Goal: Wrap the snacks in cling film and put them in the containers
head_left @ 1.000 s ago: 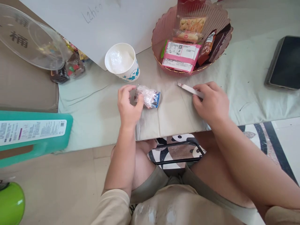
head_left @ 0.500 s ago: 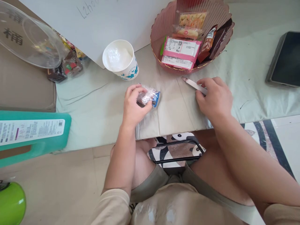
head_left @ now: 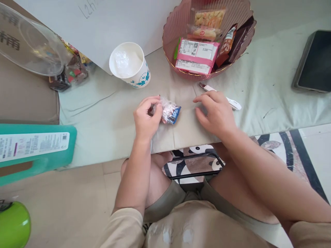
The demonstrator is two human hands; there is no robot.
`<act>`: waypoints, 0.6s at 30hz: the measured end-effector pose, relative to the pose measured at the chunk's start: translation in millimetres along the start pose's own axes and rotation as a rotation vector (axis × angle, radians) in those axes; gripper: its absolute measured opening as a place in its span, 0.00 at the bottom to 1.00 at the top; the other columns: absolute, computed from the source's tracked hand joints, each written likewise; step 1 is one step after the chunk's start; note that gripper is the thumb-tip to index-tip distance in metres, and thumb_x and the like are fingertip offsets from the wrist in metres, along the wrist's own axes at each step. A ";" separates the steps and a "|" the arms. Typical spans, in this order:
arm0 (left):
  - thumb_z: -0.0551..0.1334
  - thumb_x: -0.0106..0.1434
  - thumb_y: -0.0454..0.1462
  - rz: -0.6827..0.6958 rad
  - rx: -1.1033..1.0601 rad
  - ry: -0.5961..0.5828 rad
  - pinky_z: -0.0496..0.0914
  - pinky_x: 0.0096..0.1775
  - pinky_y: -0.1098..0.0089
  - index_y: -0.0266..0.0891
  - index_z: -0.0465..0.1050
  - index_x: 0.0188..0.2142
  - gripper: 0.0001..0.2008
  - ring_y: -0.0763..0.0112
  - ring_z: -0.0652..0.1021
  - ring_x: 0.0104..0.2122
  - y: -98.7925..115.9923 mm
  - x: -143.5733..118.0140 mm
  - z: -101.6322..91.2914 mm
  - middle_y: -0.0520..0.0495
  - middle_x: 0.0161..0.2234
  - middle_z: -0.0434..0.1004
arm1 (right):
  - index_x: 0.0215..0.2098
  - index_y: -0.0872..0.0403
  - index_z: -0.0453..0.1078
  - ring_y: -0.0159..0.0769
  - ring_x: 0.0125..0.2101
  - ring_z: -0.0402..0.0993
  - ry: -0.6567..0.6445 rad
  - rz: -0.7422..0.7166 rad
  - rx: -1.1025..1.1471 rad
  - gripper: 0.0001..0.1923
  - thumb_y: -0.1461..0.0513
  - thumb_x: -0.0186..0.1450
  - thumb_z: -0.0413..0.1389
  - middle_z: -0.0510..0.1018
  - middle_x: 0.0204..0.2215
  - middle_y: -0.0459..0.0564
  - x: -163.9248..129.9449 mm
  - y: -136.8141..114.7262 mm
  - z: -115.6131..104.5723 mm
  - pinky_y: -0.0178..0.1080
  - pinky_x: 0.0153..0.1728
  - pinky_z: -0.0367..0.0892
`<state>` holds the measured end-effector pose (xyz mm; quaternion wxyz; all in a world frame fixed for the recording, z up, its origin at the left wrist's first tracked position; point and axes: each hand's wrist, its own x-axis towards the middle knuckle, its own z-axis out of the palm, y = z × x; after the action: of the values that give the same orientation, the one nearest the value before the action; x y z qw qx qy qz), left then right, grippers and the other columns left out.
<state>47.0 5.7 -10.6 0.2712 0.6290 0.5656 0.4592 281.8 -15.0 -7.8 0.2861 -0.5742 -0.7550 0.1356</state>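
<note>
My left hand [head_left: 147, 115] is closed, its fingertips pinching the left end of a clear plastic-wrapped snack packet [head_left: 170, 112] with blue and red print. My right hand [head_left: 214, 112] is held above the cloth, empty, with thumb and fingers apart, to the right of the packet. Behind it lies a slim white cutter [head_left: 234, 103] with a dark tip; the hand partly hides its middle. Beyond my left hand stands a white paper cup [head_left: 139, 76] with blue leaf print and crumpled clear plastic inside.
A pink ribbed bowl [head_left: 172, 31] of packaged snacks stands at the back. The phone-like dark device [head_left: 314, 62] lies at the right. A clear tub [head_left: 49, 51] and a teal container [head_left: 69, 144] are at the left. The cloth-covered table's front edge runs above my lap.
My right hand has let go of the white cutter, which now lies on the cloth, and has moved left toward the packet. My left hand's grip has shifted to the packet's left end.
</note>
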 end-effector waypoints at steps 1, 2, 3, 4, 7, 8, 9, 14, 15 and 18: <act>0.64 0.64 0.43 -0.031 -0.044 0.030 0.77 0.45 0.65 0.42 0.76 0.34 0.08 0.64 0.82 0.41 -0.3 0.2 0.9 0.47 0.38 0.83 | 0.46 0.49 0.75 0.53 0.48 0.77 -0.014 -0.010 0.037 0.11 0.63 0.68 0.53 0.80 0.44 0.57 0.1 -1.0 -0.5 0.55 0.50 0.72; 0.64 0.66 0.45 -0.062 -0.092 0.068 0.76 0.42 0.67 0.42 0.75 0.34 0.10 0.66 0.81 0.39 -0.9 0.7 1.7 0.48 0.35 0.81 | 0.47 0.49 0.74 0.53 0.48 0.78 -0.029 -0.023 0.079 0.12 0.63 0.68 0.53 0.81 0.44 0.57 0.0 -2.1 -1.5 0.54 0.50 0.72; 0.63 0.66 0.47 -0.093 -0.142 0.106 0.76 0.40 0.68 0.43 0.73 0.33 0.11 0.68 0.81 0.36 -1.6 1.3 2.2 0.49 0.34 0.80 | 0.48 0.49 0.74 0.52 0.49 0.78 -0.043 -0.043 0.127 0.13 0.62 0.67 0.53 0.81 0.45 0.57 -0.2 -3.4 -2.5 0.54 0.51 0.72; 0.63 0.67 0.48 -0.125 -0.193 0.135 0.76 0.38 0.69 0.43 0.71 0.33 0.13 0.69 0.80 0.34 -2.6 2.0 2.6 0.50 0.32 0.78 | 0.50 0.49 0.73 0.51 0.50 0.78 -0.059 -0.075 0.182 0.14 0.62 0.67 0.53 0.81 0.47 0.57 -0.6 -4.8 -3.5 0.54 0.52 0.72; 0.62 0.67 0.49 -0.263 -0.328 0.114 0.75 0.35 0.69 0.44 0.68 0.33 0.13 0.70 0.79 0.31 -6.2 4.2 2.6 0.51 0.31 0.75 | 0.57 0.50 0.70 0.51 0.55 0.75 -0.113 -0.211 0.350 0.22 0.60 0.65 0.53 0.79 0.55 0.58 -2.7 -9.8 -3.4 0.54 0.57 0.70; 0.62 0.66 0.49 -0.311 -0.358 0.081 0.75 0.33 0.69 0.45 0.68 0.35 0.12 0.70 0.79 0.30 -7.2 4.7 2.4 0.52 0.31 0.75 | 0.59 0.51 0.68 0.51 0.55 0.75 -0.131 -0.242 0.386 0.24 0.61 0.64 0.53 0.78 0.56 0.58 -3.4 -11.8 -2.1 0.54 0.57 0.70; 0.63 0.65 0.48 -0.351 -0.379 0.049 0.75 0.32 0.68 0.46 0.68 0.37 0.11 0.69 0.80 0.30 -7.9 5.0 2.2 0.52 0.31 0.76 | 0.61 0.51 0.67 0.51 0.54 0.75 -0.147 -0.253 0.405 0.26 0.61 0.64 0.53 0.78 0.56 0.58 -4.0 -13.8 -0.3 0.53 0.55 0.71; 0.66 0.61 0.45 -0.421 -0.415 0.041 0.69 0.26 0.70 0.48 0.68 0.42 0.13 0.68 0.80 0.29 -7.6 5.0 1.2 0.52 0.32 0.77 | 0.61 0.53 0.70 0.43 0.39 0.74 -0.133 -0.169 0.368 0.26 0.66 0.65 0.50 0.77 0.40 0.54 -3.2 -21.7 8.2 0.44 0.41 0.71; 0.66 0.61 0.46 -0.420 -0.413 0.044 0.67 0.24 0.71 0.48 0.68 0.41 0.13 0.69 0.79 0.28 -7.2 5.1 0.7 0.52 0.32 0.76 | 0.59 0.53 0.71 0.42 0.37 0.73 -0.117 -0.157 0.359 0.25 0.67 0.65 0.50 0.76 0.37 0.53 -2.4 -22.3 8.8 0.43 0.40 0.71; 0.67 0.61 0.48 -0.381 -0.378 0.035 0.66 0.24 0.71 0.46 0.65 0.36 0.14 0.70 0.77 0.27 -6.4 5.9 -0.9 0.54 0.28 0.69 | 0.53 0.52 0.75 0.40 0.35 0.72 -0.082 -0.137 0.340 0.21 0.67 0.67 0.49 0.73 0.32 0.50 -0.5 -22.5 8.2 0.43 0.39 0.70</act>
<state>43.0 12.5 -14.1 0.4558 0.4413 0.5826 0.5081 259.3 -21.3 -2.5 0.3565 -0.4590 -0.7696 0.2647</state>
